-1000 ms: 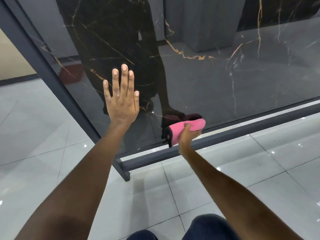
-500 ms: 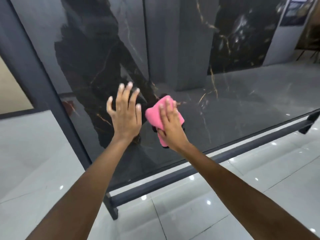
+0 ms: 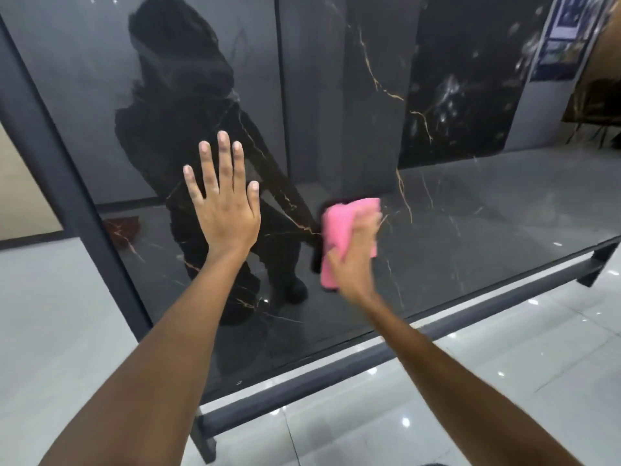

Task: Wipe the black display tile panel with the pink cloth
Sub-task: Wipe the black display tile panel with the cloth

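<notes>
**Pink cloth pressed to the black panel, both hands on the tile**

Pink cloth (image 3: 339, 237) sits right of the frame's centre, flat against the black display tile panel (image 3: 470, 210), a glossy dark slab with thin gold veins that fills most of the upper frame. The right hand (image 3: 353, 260) lies over the cloth's lower right part, palm toward the panel. Motion blur smears this hand, so how far its fingers (image 3: 368, 227) curl, and whether they pinch the fabric or only press it, cannot be told. Pink shows above and to the left of the hand, and a strip of it hangs below the wrist side.

The left hand (image 3: 225, 210), left of centre and apart from the cloth, is spread flat on the panel with all four fingers straight and pointing up, the thumb held out to the right. It holds nothing. Both bare forearms reach up from the bottom edge of the frame.

A dark grey metal frame (image 3: 80, 210) edges the panel: one bar slants down the left side, and a rail runs along the bottom edge toward the right of the frame, standing on short legs. White glossy floor tiles (image 3: 537, 381) lie under it, dotted with bright light spots. The panel mirrors a dark figure in the upper left of the frame and a paler floor across the right half.
</notes>
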Demonstrator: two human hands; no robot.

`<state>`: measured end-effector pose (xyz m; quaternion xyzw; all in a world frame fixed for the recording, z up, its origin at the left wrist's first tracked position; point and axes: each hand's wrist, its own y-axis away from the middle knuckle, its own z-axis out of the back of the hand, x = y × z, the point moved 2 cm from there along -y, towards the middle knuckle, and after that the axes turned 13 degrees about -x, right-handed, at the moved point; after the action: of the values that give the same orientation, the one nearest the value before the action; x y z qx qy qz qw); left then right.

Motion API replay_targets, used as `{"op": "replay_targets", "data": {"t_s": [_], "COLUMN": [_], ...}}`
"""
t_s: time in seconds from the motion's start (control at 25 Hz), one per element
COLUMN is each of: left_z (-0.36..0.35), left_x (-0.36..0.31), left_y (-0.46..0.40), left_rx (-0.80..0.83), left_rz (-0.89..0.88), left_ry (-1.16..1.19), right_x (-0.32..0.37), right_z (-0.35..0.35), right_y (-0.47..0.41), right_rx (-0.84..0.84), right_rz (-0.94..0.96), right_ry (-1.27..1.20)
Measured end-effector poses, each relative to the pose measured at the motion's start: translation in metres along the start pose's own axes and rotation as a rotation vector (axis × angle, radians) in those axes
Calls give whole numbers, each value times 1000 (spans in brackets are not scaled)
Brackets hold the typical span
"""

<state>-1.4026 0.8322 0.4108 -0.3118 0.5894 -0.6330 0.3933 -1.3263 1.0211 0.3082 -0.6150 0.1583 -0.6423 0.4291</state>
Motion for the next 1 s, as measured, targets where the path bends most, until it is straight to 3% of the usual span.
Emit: {"op": "replay_targets", "data": {"t_s": [0.08, 0.12, 0.2, 0.36, 0.4, 0.44, 0.48, 0.6, 0.64, 0.68, 0.72, 0.84, 0.88, 0.92, 0.96, 1.0], "left_z": [-1, -2, -2, -3, -3, -1, 1, 0, -2, -5, -10, -20, -21, -21, -22, -21], "left_x": [2, 1, 0, -1, -3, -9, -20, -66, -78, -86, -89, -87, -87, -87, -87, -86], "left_y": [2, 2, 1, -1, 0, -3, -14, -79, -102, -119, -129, -127, -124, -122, -122, -124], "left_rx": [-21, -24, -25, -60, -86, -126, -181, -240, -221, -192, -165, -139, -141, -142, -143, -144], "left_rz": [-14, -16, 6, -9, 9, 57, 129, 223, 170, 111, 70, 50, 48, 46, 44, 42], "left_ry": [-19, -25, -37, -97, -81, -53, -12, 129, 130, 91, 34, -55, -56, -55, -48, -45], "right_x": [9, -4, -41, -81, -68, -45, -19, 38, 37, 28, 13, -47, -54, -45, -22, 5], "right_z": [-15, -9, 13, 72, 71, 63, 52, 20, 21, 32, 43, 95, 103, 99, 87, 72], "right_y": [34, 22, -24, -124, -133, -133, -126, -88, -99, -124, -153, -226, -231, -229, -218, -203], "right_rx": [268, 277, 145, -254, -303, -290, -219, 136, 162, 103, -2, -436, -510, -514, -457, -332], "right_rz": [704, 853, 695, -134, -238, -228, -73, 922, 1109, 1116, 978, 146, -62, -174, -155, 31], "right_ry": [178, 227, 212, 59, 14, -15, -13, 184, 247, 235, 165, 38, 13, -31, -72, -78]}}
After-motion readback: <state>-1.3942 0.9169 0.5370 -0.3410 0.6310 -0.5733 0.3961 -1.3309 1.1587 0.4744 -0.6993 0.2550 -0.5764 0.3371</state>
